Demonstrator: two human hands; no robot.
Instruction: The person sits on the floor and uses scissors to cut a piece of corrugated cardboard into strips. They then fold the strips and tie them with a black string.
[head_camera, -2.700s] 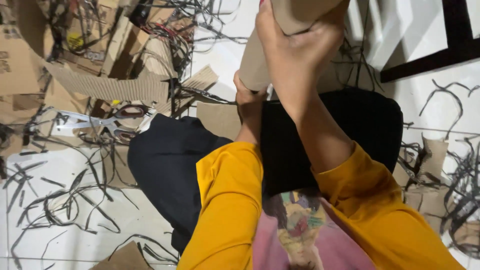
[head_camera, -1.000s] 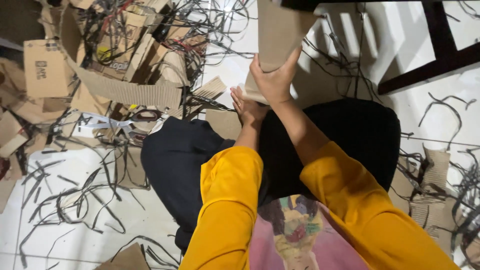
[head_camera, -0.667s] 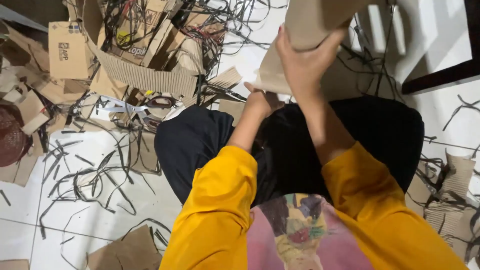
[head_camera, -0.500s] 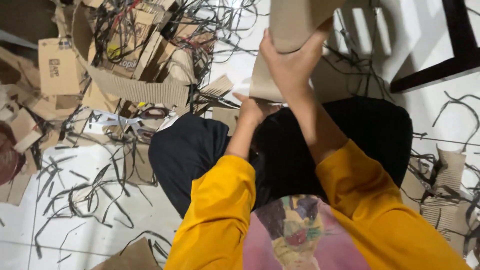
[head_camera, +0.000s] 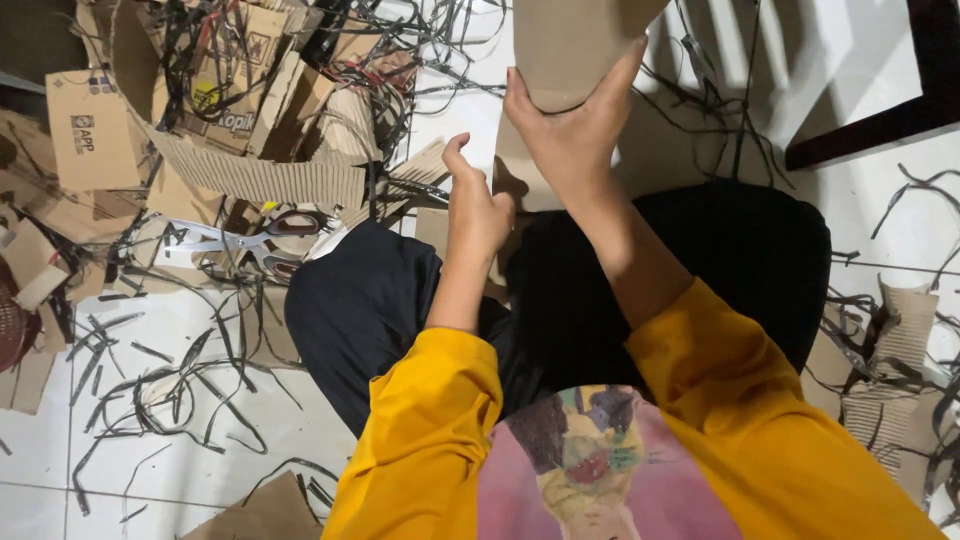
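Brown cardboard sheet (head_camera: 570, 50), upper centre of frame: curved, pinched at its lower edge by right hand (head_camera: 575, 140). Left hand (head_camera: 475, 210) loosely curled just beside it, holding nothing. Scissors (head_camera: 250, 240) left, among scrap-filled box (head_camera: 250, 175).

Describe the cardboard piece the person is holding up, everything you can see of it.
The cardboard piece is plain brown, flat-faced board that looks like corrugated card. It runs out of the top of the picture, so its full shape cannot be told. It is held up in front of the person, above the lap. The right hand grips its lower part, thumb on the near face. The left hand sits just below and to the left; contact there is unclear.
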